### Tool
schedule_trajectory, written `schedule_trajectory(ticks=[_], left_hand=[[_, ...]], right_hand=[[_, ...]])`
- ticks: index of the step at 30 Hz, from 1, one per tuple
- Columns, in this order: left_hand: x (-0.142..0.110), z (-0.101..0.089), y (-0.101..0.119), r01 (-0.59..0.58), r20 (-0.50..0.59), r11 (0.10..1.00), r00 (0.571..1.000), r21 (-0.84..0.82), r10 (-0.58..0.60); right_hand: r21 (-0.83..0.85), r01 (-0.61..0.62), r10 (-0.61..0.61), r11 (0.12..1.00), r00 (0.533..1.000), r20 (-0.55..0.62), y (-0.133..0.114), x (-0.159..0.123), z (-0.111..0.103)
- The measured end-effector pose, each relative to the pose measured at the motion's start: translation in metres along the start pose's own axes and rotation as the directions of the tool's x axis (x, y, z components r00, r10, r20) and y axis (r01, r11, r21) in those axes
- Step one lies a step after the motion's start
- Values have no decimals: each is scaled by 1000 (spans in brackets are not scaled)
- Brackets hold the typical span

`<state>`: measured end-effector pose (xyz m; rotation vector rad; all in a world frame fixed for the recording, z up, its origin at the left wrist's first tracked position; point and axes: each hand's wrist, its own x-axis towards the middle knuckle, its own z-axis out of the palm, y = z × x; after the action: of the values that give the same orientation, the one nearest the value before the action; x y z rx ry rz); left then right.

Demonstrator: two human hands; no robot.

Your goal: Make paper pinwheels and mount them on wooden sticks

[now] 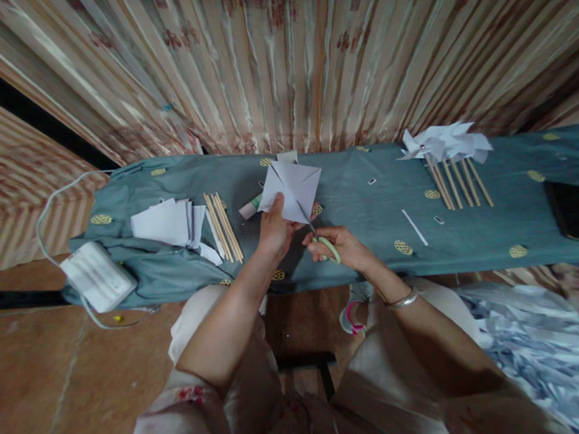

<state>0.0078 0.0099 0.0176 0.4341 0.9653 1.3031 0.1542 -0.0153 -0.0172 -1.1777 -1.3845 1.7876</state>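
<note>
Above the desk (364, 218), scissors (333, 254) gripped in the right hand (346, 245) slant forward-left across the near-right corner of white paper (297, 181) pinched by the left hand (273, 233).

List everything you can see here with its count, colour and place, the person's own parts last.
Slitted square paper: one, white, left hand
Metal scissors: one, green-handled, right hand
Round tube: one, pink-green, beyond left hand
Paper stack: several sheets, white, left
Loose wooden sticks: several, tan, left
Paper pinwheels: several, white, right, on tan sticks
Thin paper strip: one, white, right
Flat phone: one, black, far right
Plastic box: one, white, far left, corded
Patterned cloth: one, blue-green, table
Pleated curtain: cream-red, behind
Crumpled heap: pale, lower right, material unclear
Bangle: one, silvery, right wrist
Hands: two, left and right, centre
</note>
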Motion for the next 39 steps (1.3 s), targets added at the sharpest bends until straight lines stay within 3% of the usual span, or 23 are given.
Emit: schedule_trajectory(ticks=[24,39], left_hand=[[-1,1,-2,36,-32,999,999,-7,-36],[2,1,1,-5,-23,999,1000,-32,4]], right_hand=[[2,21,-21,1000,999,-26,1,1,1],[38,-1,0,999,1000,11,-5,-1,3]])
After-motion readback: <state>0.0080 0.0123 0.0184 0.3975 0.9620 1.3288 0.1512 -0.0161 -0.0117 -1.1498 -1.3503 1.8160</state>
